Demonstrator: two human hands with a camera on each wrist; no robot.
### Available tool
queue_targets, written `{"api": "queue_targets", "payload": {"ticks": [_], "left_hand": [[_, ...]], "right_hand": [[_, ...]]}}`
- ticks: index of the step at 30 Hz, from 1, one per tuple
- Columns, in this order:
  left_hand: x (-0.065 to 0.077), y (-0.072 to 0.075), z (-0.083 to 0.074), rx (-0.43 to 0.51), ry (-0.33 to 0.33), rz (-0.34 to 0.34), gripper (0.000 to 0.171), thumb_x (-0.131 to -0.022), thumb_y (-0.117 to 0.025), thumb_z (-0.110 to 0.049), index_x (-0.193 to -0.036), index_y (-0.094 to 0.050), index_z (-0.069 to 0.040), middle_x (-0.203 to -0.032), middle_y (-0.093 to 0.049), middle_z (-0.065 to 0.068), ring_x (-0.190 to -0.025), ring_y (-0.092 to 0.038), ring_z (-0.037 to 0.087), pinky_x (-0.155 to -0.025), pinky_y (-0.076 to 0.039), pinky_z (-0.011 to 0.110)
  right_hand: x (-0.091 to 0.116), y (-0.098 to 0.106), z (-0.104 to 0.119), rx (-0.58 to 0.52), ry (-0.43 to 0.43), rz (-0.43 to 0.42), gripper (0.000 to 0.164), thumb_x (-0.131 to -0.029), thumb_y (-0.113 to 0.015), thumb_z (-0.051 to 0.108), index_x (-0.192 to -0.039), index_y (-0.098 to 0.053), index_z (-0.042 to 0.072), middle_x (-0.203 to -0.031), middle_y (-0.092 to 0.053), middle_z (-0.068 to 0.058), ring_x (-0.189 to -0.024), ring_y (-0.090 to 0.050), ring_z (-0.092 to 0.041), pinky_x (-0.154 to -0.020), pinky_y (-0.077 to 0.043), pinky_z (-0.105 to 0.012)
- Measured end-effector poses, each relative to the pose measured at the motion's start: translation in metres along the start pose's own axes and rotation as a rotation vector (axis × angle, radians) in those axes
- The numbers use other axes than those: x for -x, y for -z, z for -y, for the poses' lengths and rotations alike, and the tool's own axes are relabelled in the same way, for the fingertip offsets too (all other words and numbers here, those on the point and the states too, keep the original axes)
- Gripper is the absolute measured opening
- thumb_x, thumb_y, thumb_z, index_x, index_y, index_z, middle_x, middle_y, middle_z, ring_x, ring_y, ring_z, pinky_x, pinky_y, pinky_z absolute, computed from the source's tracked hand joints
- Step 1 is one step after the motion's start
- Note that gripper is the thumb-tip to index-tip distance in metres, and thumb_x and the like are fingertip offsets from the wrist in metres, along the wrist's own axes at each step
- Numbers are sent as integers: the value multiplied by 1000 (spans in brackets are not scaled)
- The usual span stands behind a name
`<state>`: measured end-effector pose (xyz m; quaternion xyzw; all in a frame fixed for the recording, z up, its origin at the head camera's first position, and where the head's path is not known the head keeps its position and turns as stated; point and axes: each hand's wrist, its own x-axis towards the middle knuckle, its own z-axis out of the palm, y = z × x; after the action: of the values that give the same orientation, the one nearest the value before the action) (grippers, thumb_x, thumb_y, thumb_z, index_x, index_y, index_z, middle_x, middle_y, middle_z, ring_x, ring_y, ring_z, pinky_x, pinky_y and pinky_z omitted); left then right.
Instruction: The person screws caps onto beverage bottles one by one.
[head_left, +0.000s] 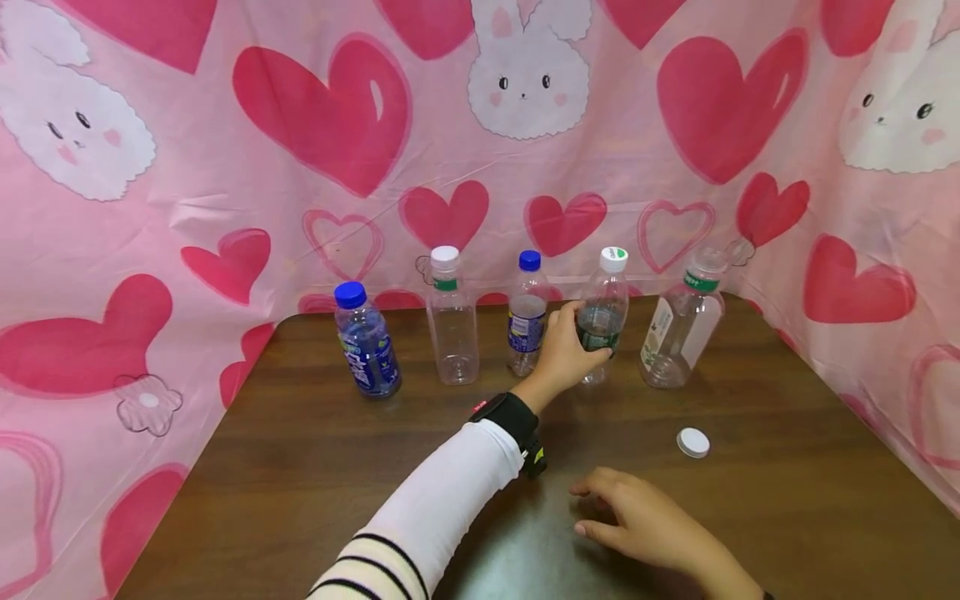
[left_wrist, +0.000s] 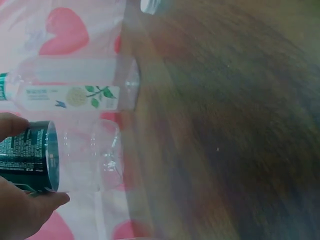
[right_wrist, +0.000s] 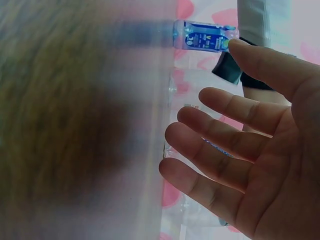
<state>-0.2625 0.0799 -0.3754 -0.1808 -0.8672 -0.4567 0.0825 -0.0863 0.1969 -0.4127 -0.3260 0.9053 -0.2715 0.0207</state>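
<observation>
My left hand (head_left: 564, 348) grips a clear plastic bottle with a dark green label (head_left: 606, 297) and a white cap, thumb on one side and fingers on the other. In the left wrist view the green label (left_wrist: 26, 157) sits between thumb and fingers. Over the near part of the table hovers my right hand (head_left: 652, 523), its fingers relaxed and apart, holding nothing. To the right of the gripped bottle stands an uncapped square bottle (head_left: 684, 333) with a white label. A loose white cap (head_left: 693, 442) lies on the table in front of it.
Left of my left hand are a small blue-capped bottle (head_left: 528, 317), a tall clear bottle with a white cap (head_left: 454, 333), and a blue-labelled bottle with a blue cap (head_left: 367, 346). They stand along the back of the brown table (head_left: 300, 483), before a pink heart-patterned cloth (head_left: 247, 175).
</observation>
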Motion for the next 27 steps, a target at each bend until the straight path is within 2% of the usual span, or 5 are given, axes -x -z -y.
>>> {"api": "queue_targets", "payload": {"ticks": [8, 19, 27], "left_hand": [[-17, -16, 1, 16, 64, -16, 80, -76, -83, -25, -140, -38, -9, -127, -46, 12, -111, -52, 22, -96, -48, 33], [-18, -27, 23, 16, 100, -50, 82, -75, -83, -18, -141, -37, -6, -130, -46, 15, -119, -48, 24, -101, -43, 34], [-22, -32, 26, 9, 106, -92, 82, -73, -85, -20, -139, -38, -8, -128, -46, 14, -117, -48, 24, -102, -43, 34]], "right_hand": [[-1, 1, 0, 1, -13, -3, 35, -88, -72, 36, -111, -66, 10, -102, -64, 5, -83, -59, -6, -69, -53, -30], [2, 0, 1, -29, -48, 21, 38, -89, -71, 38, -113, -66, 9, -105, -64, 4, -85, -61, -7, -70, -53, -30], [4, 0, 0, -29, -33, 9, 35, -88, -71, 37, -111, -66, 10, -101, -62, 7, -83, -57, -5, -68, -52, -29]]}}
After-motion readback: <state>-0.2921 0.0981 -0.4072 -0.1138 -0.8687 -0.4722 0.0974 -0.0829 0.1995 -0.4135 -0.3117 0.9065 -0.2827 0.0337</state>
